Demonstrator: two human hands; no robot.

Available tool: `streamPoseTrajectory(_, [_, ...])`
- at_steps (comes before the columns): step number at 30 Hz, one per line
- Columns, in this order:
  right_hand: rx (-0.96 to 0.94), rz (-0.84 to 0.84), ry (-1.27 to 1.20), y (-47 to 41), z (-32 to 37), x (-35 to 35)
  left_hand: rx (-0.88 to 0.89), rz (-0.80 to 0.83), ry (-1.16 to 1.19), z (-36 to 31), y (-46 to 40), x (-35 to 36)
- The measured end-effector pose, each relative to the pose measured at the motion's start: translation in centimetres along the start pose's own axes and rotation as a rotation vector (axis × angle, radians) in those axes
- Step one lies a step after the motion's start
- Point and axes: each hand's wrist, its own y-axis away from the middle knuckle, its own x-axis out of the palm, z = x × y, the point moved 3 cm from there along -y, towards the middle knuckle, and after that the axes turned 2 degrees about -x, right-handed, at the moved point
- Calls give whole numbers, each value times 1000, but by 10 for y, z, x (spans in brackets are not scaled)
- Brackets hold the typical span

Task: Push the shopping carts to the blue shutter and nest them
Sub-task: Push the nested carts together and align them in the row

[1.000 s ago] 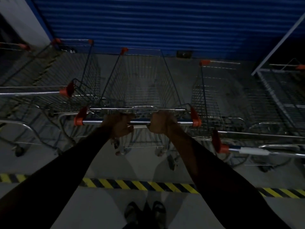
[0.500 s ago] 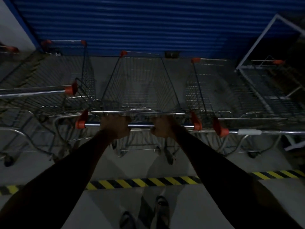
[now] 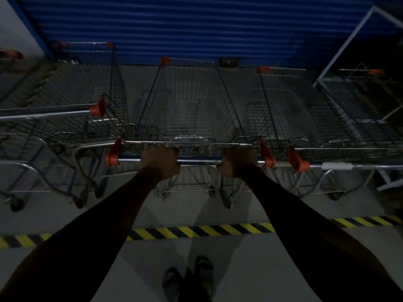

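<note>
Gripping the handle bar [image 3: 197, 160] of the middle shopping cart [image 3: 189, 105] is how this load is being managed, and the hold looks well judged: the left hand [image 3: 160, 162] is curled round the bar toward its nine o'clock end, the right hand [image 3: 236, 162] wrapped round it toward three o'clock, fingers closed over the tube on both sides. A wire cart of this kind is judged to be stiff and fairly heavy, rolling freely on its castors but inclined to swerve, so a wide two-handed hold on the bar is what steering calls for; the smooth metal tube could slip under a loose palm. The cart is seen as a grey steel mesh basket, narrowing toward twelve o'clock, with orange plastic caps at the bar ends and at one front corner. It is placed dead ahead at twelve o'clock, its nose close to the blue shutter [image 3: 196, 27], though contact cannot be told. A left-hand cart [image 3: 65, 90] is parked just beside it at ten o'clock, a right-hand cart [image 3: 283, 105] just beside at two o'clock. A yellow-black floor stripe [image 3: 196, 232] is crossed at six o'clock, beneath the arms.
</note>
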Motion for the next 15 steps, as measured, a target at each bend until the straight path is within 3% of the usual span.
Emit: streamPoseTrajectory(15, [-14, -12, -45, 18, -11, 2, -41, 16, 31, -16, 17, 1])
